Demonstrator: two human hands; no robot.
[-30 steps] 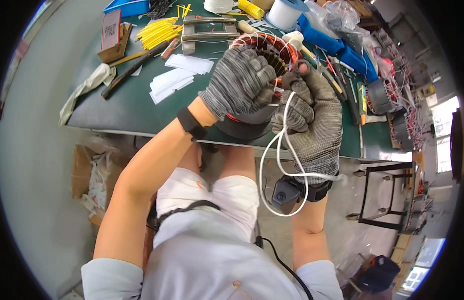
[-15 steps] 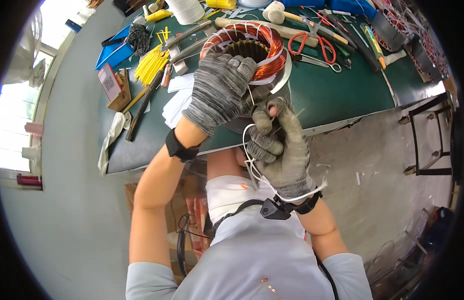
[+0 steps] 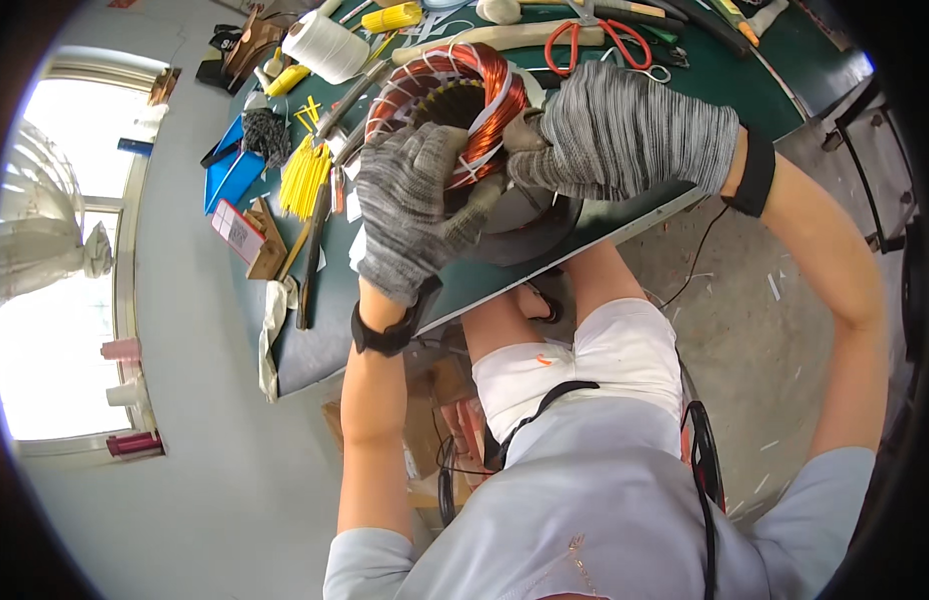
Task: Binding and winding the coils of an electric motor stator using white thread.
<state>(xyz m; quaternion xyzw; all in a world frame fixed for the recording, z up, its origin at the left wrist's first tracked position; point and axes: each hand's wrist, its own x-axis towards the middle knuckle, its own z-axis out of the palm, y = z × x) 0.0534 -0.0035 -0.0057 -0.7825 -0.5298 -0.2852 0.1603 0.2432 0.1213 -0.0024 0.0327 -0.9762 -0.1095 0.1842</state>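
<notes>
A motor stator (image 3: pixel 501 92) with red-brown copper windings, bound with white cord, sits tilted near the bench's front edge. My left hand (image 3: pixel 410 205), in a grey striped knit glove, is wrapped over the near left side of its rim. My right hand (image 3: pixel 625 135), gloved alike, is closed right beside the windings on the right. Its thumb and fingertips are pressed together at the coil's edge. Whatever lies between them is hidden. Below the stator is a dark round base (image 3: pixel 535 230), partly covered by my hands.
Red-handled scissors (image 3: pixel 597 48) and a wooden mallet handle (image 3: pixel 485 38) lie beyond the stator. To the left are yellow strips (image 3: pixel 305 178), a white cord spool (image 3: pixel 327 46), a blue tray (image 3: pixel 233 170) and a dark rod (image 3: pixel 313 240). The green bench (image 3: pixel 385 322) ends just before my legs.
My right hand has risen from near my lap, where it handled white cord, to the windings' right side. My left hand stays on the stator. The view has shifted.
</notes>
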